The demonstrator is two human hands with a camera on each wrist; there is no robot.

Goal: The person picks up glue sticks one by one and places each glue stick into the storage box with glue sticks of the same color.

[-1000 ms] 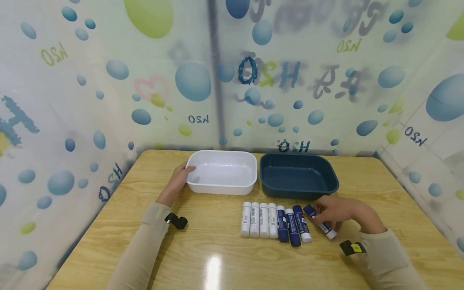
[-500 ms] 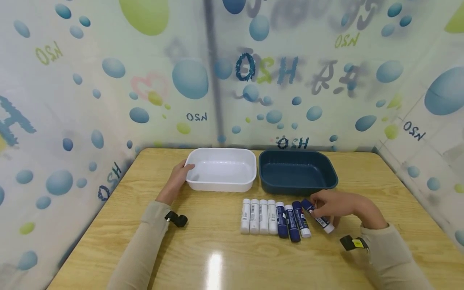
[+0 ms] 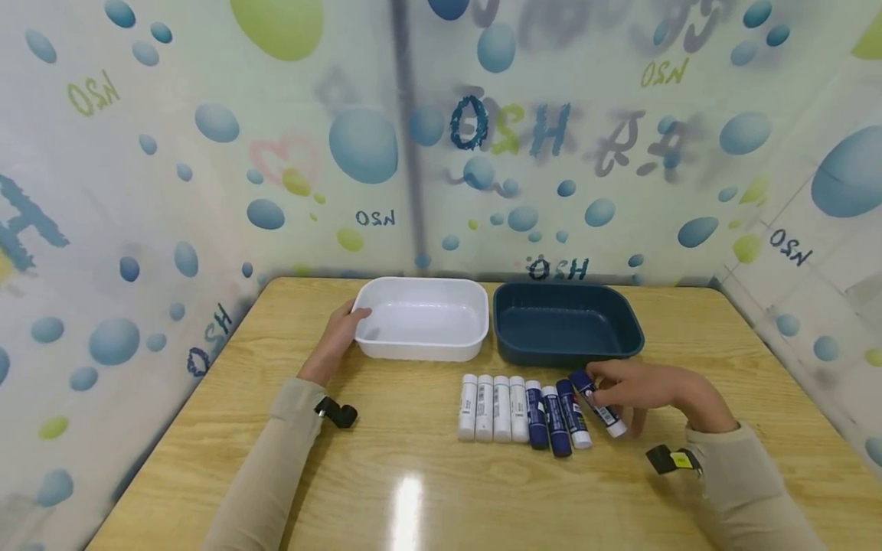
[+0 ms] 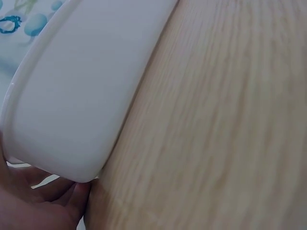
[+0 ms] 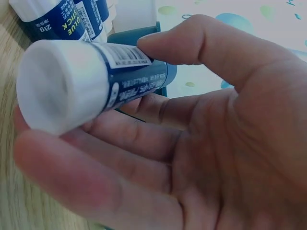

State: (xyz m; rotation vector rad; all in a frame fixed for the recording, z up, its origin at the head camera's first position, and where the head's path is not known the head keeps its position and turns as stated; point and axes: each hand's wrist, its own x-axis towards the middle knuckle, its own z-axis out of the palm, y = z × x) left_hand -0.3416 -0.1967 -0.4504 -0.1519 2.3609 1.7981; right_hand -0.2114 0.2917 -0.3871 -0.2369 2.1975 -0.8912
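Observation:
My left hand [image 3: 338,337] grips the left end of a white plastic dish [image 3: 422,351], thumb over its rim; in the left wrist view the fingers curl under the dish's corner [image 4: 79,172]. My right hand [image 3: 648,386] holds a dark blue glue stick [image 3: 608,417] with one white end, at a slant beside the row. In the right wrist view the thumb presses the label of this glue stick [image 5: 129,72] and the fingers lie beneath it. To its left, several blue glue sticks [image 3: 555,421] and several white sticks [image 3: 485,407] lie side by side.
A dark teal dish [image 3: 565,356] stands right of the white one, behind the row of sticks. Both sit toward the back of the wooden table [image 3: 331,490], near a wall sheet [image 3: 303,245] printed with bubbles.
My right hand has shifted the held glue stick left, closer to the row, and turned it a little more in line with the others. The left hand keeps its grip on the white dish.

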